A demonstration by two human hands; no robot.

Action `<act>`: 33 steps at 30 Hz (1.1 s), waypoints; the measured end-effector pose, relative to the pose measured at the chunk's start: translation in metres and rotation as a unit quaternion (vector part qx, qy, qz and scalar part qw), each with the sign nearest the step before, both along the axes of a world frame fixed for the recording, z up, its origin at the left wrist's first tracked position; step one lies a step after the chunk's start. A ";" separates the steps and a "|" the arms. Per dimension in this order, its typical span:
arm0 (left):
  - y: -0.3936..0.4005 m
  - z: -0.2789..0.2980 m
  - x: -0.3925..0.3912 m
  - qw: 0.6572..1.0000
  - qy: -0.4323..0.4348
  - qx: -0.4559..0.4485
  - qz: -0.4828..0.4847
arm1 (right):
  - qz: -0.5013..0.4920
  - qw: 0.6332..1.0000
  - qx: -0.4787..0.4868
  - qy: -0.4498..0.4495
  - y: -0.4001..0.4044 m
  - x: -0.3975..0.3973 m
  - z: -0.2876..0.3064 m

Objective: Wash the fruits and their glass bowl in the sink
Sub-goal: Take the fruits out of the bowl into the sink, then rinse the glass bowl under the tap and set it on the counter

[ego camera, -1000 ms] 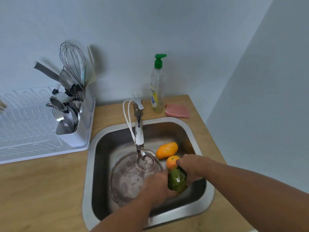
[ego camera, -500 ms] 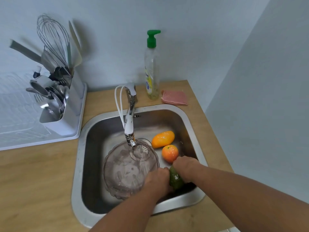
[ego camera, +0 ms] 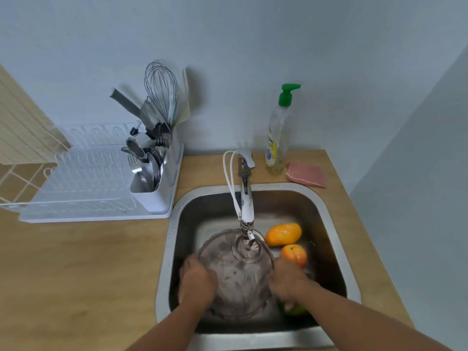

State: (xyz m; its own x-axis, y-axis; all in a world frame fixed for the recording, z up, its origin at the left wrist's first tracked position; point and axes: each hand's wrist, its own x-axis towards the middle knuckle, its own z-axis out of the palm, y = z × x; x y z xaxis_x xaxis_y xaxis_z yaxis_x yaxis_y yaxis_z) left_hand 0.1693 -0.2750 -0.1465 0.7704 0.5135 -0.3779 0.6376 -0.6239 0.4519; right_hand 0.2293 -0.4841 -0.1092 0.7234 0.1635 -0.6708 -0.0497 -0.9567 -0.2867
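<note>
Bowl grip from both sides, blurry frame. Left of the grip, well apart: white dish rack with a cutlery caddy holding a whisk and spoons, on the wooden counter.

Left hand curled over the left rim of the glass bowl, fingers closed on the rim as far as blur allows. Bowl sits tilted in the steel sink, its far edge under the faucet spout. Cannot tell if water is running.

Right hand on the bowl's right rim, looks clamped on it, though the fingertips are blurred. Just below that hand, a green fruit lies on the sink floor, mostly hidden. Just beyond the right hand: round orange fruit, near touching it; past that, an orange-yellow mango by the far right wall of the basin.

Behind the grip, on the counter: dish soap bottle and pink sponge, both untouched.

Progress judgement: fruits look wet and sit out of the bowl, probably rinsed; bowl wash is in hand, early to middle. Soap or rinse, then lifting out, likely left.

Room: bowl fills much of the basin; tight gap to the faucet above and fruit at right. Free space left of the bowl and toward the rack for setting it down.
</note>
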 end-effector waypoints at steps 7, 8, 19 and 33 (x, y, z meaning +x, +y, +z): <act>-0.005 -0.008 -0.010 0.970 0.036 -0.160 0.179 | -0.133 0.988 0.050 -0.053 0.008 -0.021 -0.025; -0.002 -0.007 -0.010 0.967 0.026 -0.170 0.187 | -0.143 0.986 0.063 -0.060 0.005 -0.021 -0.022; 0.000 0.006 -0.018 0.942 -0.035 -0.224 0.246 | -0.201 0.942 0.177 -0.202 0.007 0.082 0.117; -0.006 0.023 -0.029 0.928 -0.048 -0.293 0.226 | -0.379 0.865 0.329 0.000 0.071 0.153 0.142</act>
State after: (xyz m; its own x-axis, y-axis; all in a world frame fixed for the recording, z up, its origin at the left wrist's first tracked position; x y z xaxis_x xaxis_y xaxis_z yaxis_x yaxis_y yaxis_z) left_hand 0.1405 -0.2812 -0.1240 0.5702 0.5211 -0.6351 0.7138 0.0683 0.6970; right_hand 0.3827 -0.4128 0.0328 0.7905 -0.0121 -0.6123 -0.5908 -0.2786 -0.7572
